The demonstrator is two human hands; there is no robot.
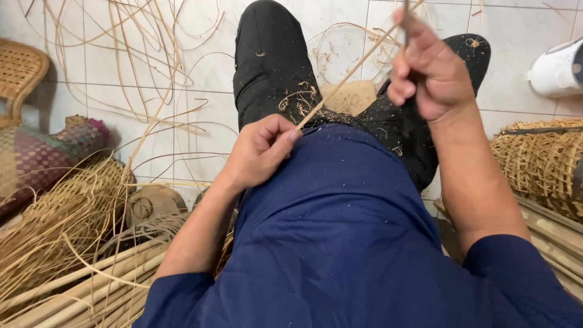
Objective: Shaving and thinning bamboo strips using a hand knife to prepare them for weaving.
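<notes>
A thin pale rattan strip (349, 76) runs slantwise over my lap, from lower left up to the right. My left hand (258, 152) pinches its lower end against my thigh, fingers closed on it. My right hand (428, 67) is raised at the upper right, closed on a thin dark blade-like tool (406, 24) that meets the strip near its upper end. Curly shavings (300, 100) lie on my black trousers (267, 61). My blue shirt (334, 231) fills the lower middle.
Loose rattan strands (139, 54) sprawl over the white tiled floor. A bundle of thick canes (79, 285) and woven baskets (36, 158) lie at the left. An open-weave basket (540, 164) sits at the right, with a white appliance (559, 70) behind it.
</notes>
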